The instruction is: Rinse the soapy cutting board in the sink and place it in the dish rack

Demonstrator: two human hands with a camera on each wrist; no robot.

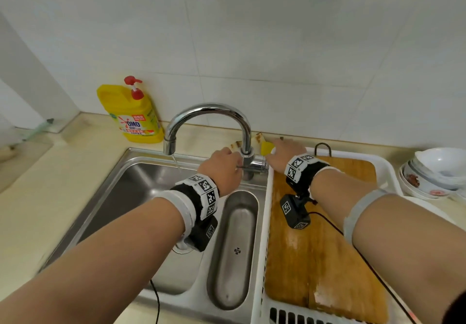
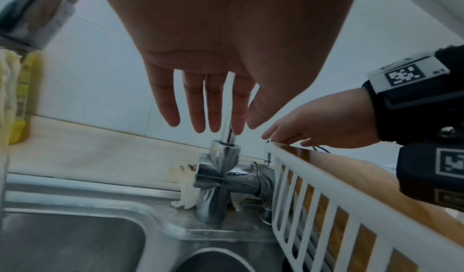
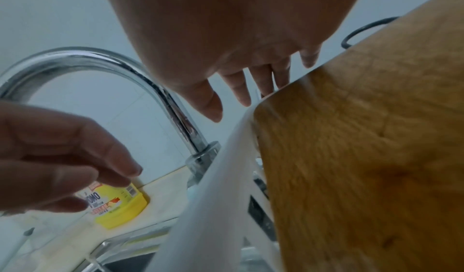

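The wooden cutting board (image 1: 325,243) lies flat in the white dish rack (image 1: 262,248) to the right of the sink (image 1: 141,197). White suds streak its near half. My right hand (image 1: 282,154) rests with straight fingers on the board's far left corner at the rack rim (image 2: 314,177). My left hand (image 1: 222,167) hovers over the base of the chrome faucet (image 1: 209,112), fingers relaxed and holding nothing. The left wrist view shows those fingers (image 2: 208,107) hanging straight in front of the faucet neck (image 2: 227,117). A thin trickle of water (image 1: 176,163) falls from the spout.
A yellow detergent bottle (image 1: 133,117) stands on the counter behind the sink. A cloth (image 1: 237,144) and a yellow sponge (image 1: 266,147) lie behind the faucet. Stacked bowls (image 1: 433,172) sit right of the rack. A narrow inner basin (image 1: 234,248) lies between sink and rack.
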